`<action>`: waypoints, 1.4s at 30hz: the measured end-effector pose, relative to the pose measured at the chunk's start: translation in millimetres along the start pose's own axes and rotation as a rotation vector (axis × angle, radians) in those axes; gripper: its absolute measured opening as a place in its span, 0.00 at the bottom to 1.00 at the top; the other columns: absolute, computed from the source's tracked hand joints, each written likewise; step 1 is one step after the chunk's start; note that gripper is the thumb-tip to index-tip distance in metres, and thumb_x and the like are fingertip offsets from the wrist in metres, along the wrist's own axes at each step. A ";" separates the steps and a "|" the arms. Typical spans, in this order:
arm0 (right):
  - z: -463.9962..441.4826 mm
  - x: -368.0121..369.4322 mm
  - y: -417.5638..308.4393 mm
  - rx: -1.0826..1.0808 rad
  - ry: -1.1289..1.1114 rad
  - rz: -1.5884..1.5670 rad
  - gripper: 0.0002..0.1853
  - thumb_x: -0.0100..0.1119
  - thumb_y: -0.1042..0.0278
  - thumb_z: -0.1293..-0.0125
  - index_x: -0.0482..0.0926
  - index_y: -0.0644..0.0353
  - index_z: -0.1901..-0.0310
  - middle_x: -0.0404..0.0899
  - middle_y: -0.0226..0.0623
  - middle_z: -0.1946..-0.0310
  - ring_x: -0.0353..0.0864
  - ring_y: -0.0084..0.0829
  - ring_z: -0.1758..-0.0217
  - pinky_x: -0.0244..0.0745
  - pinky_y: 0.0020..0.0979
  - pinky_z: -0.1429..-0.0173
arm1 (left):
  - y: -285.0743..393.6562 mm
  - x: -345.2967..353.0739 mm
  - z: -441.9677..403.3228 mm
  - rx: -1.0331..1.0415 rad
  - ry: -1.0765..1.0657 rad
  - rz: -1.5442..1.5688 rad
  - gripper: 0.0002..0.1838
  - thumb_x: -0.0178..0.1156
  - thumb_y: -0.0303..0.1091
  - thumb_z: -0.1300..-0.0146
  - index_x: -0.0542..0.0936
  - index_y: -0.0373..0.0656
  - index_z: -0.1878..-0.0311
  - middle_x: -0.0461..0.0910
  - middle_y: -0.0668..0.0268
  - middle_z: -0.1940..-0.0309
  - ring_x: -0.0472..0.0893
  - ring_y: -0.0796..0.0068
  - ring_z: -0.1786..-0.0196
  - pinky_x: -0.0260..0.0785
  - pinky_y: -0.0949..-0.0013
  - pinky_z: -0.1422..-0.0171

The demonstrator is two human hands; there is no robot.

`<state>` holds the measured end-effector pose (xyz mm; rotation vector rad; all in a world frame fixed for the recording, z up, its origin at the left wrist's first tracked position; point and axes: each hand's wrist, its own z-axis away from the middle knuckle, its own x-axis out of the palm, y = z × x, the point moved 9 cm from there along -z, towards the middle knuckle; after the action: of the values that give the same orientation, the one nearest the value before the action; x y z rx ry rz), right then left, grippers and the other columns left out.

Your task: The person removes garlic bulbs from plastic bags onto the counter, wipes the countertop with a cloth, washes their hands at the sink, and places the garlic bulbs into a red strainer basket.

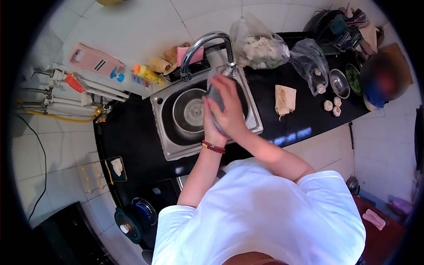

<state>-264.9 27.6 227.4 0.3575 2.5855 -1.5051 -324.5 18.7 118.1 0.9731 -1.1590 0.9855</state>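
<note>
Over the right part of the steel sink [165, 148], my left hand [212, 126] and my right hand [230, 108] press a long grey textured thing [214, 94] between them. Its kind cannot be made out. The left palm is behind it and faces right, with most of its fingers hidden. On the near side, my right hand's fingers are stretched and a little blurred. A round metal bowl [180, 110] stands in the basin just left of my hands. The curved chrome faucet [215, 35] arches above them; no water stream is clearly visible.
Behind the sink are a yellow bottle [151, 76] and a pink sponge [194, 54]. To the right lie a beige cloth [285, 100], plastic bags [260, 48], garlic bulbs [337, 106] and a small steel bowl [339, 84]. A lidded pot [128, 225] is at lower left.
</note>
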 end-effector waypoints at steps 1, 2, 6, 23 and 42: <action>3.3 5.0 14.1 0.189 -0.015 -0.291 0.22 0.55 0.70 0.33 0.71 0.64 0.38 0.69 0.45 0.37 0.68 0.41 0.33 0.64 0.37 0.32 | 2.8 -2.2 -2.7 -0.029 -0.135 0.072 0.21 0.50 0.51 0.27 0.73 0.50 0.39 0.74 0.67 0.40 0.73 0.72 0.39 0.65 0.65 0.34; 8.1 13.7 27.3 0.377 -0.033 -0.581 0.22 0.54 0.69 0.32 0.71 0.64 0.38 0.70 0.44 0.38 0.69 0.38 0.34 0.64 0.36 0.32 | 0.1 12.8 -4.3 -0.080 -0.182 0.218 0.17 0.52 0.50 0.28 0.77 0.50 0.47 0.79 0.68 0.48 0.78 0.71 0.46 0.70 0.66 0.40; 20.6 19.9 18.6 0.666 -0.304 -1.044 0.20 0.53 0.68 0.30 0.72 0.63 0.38 0.73 0.42 0.40 0.72 0.35 0.36 0.67 0.34 0.34 | 29.8 6.6 8.8 0.129 0.100 -0.056 0.19 0.53 0.50 0.29 0.78 0.46 0.49 0.81 0.65 0.51 0.79 0.67 0.47 0.70 0.62 0.39; 117.3 -234.4 174.6 1.013 -0.118 -0.500 0.13 0.50 0.67 0.32 0.80 0.65 0.53 0.83 0.37 0.63 0.82 0.21 0.66 0.77 0.21 0.59 | 64.5 206.6 -111.1 0.740 0.258 -2.638 0.26 0.54 0.50 0.31 0.75 0.41 0.39 0.77 0.54 0.42 0.75 0.57 0.39 0.65 0.62 0.35; 303.0 -355.6 184.9 1.279 0.541 -0.772 0.11 0.52 0.68 0.32 0.79 0.62 0.52 0.81 0.34 0.65 0.80 0.24 0.65 0.76 0.25 0.59 | 84.0 159.5 -146.1 0.521 0.589 -2.923 0.39 0.35 0.67 0.30 0.83 0.41 0.54 0.83 0.49 0.59 0.80 0.44 0.53 0.69 0.49 0.49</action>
<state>124.7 -197.2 3.6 -0.2433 1.6087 -3.6248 -346.8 198.0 263.6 1.3049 1.4017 -0.9876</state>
